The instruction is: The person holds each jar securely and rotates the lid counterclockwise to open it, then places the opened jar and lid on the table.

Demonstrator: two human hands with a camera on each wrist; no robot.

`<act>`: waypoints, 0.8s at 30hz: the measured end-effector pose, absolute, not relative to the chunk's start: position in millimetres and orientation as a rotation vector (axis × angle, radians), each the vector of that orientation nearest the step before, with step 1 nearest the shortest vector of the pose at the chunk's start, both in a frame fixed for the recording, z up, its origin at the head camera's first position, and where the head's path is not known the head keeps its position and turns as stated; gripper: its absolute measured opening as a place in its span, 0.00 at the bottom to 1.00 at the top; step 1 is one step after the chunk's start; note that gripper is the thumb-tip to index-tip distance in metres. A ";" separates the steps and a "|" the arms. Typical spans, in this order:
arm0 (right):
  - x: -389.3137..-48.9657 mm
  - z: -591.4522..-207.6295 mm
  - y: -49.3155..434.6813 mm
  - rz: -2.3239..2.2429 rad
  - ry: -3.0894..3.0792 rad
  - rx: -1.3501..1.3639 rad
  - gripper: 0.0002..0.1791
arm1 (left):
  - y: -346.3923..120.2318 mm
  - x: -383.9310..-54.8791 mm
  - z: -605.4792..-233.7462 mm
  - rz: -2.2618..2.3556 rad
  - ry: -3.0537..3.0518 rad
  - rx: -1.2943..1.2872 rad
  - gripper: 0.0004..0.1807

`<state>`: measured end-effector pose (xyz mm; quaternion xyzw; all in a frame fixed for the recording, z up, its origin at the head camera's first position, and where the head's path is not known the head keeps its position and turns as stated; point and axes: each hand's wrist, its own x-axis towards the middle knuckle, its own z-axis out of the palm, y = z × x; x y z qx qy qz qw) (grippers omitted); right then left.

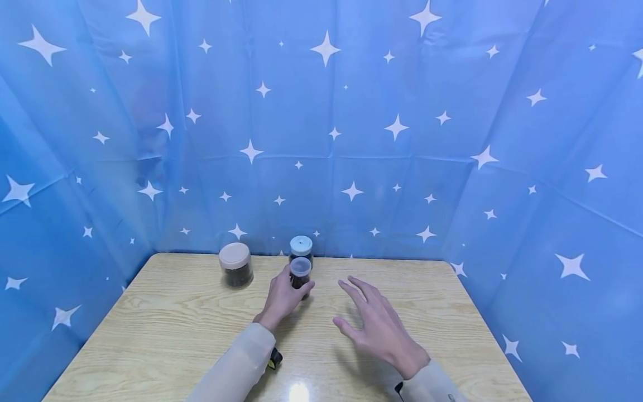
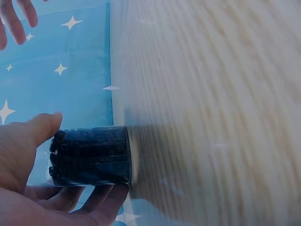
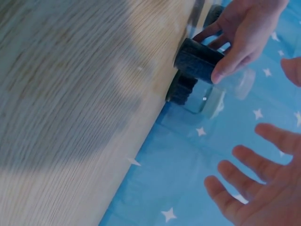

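Left sleeve (image 1: 236,363): long, off-white, lightly creased, ending in a plain cuff; at its inner edge, a small, angular black piece (image 1: 276,358) bearing a yellow patch (image 1: 272,364). Right sleeve (image 1: 429,383): matching off-white, with a small dark marking (image 1: 451,397); beside its cuff, a narrow black strip (image 1: 399,388).

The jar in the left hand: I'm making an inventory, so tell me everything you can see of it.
The held jar is cylindrical, with clear walls of glass or plastic, a pale translucent lid on top and dark contents in its lower part. It is upright. The left hand grips it, thumb on one side, fingers on the other. It is in front of the blue-lidded jar, nearer the person; whether its base touches the table is unclear.
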<state>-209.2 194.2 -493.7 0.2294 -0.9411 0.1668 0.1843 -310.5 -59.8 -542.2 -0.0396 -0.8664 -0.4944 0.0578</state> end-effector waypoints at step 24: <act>-208.5 -488.6 183.4 0.492 -2.672 0.680 0.41 | -59.3 -297.2 -531.8 -1.455 -2.609 -0.203 0.32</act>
